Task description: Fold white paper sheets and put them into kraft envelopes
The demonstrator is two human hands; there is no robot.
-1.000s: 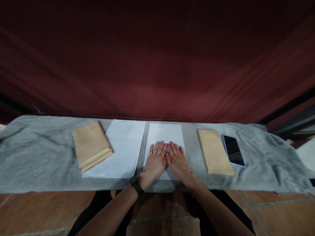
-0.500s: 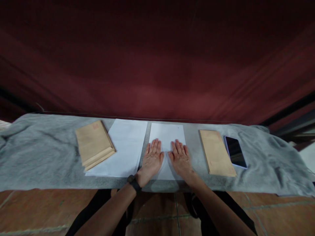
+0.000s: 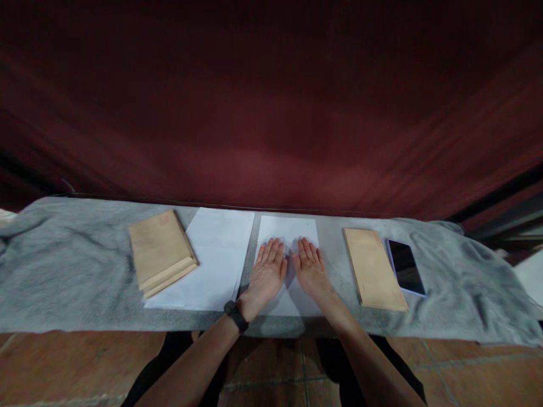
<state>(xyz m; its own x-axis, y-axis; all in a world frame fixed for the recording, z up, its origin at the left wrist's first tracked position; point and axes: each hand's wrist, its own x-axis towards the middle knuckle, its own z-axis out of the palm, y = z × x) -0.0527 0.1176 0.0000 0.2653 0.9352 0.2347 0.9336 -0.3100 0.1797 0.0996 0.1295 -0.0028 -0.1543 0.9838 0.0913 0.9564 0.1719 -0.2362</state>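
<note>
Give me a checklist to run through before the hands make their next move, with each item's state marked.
1. Left hand laid on the rectangular white paper in the middle: ok.
2. Right hand laid on that same paper: ok.
3. Middle paper a single layer: cannot tell; the hands cover much of it.
4. Larger white paper sheets on the left uncovered: not ok; the stack of brown paper envelopes overlaps their left side.
5. Long brown paper envelope on the right apart from the middle paper: ok.
6. Dark-screened phone with a pale purple edge not touching that envelope: cannot tell; they lie very close.
</note>
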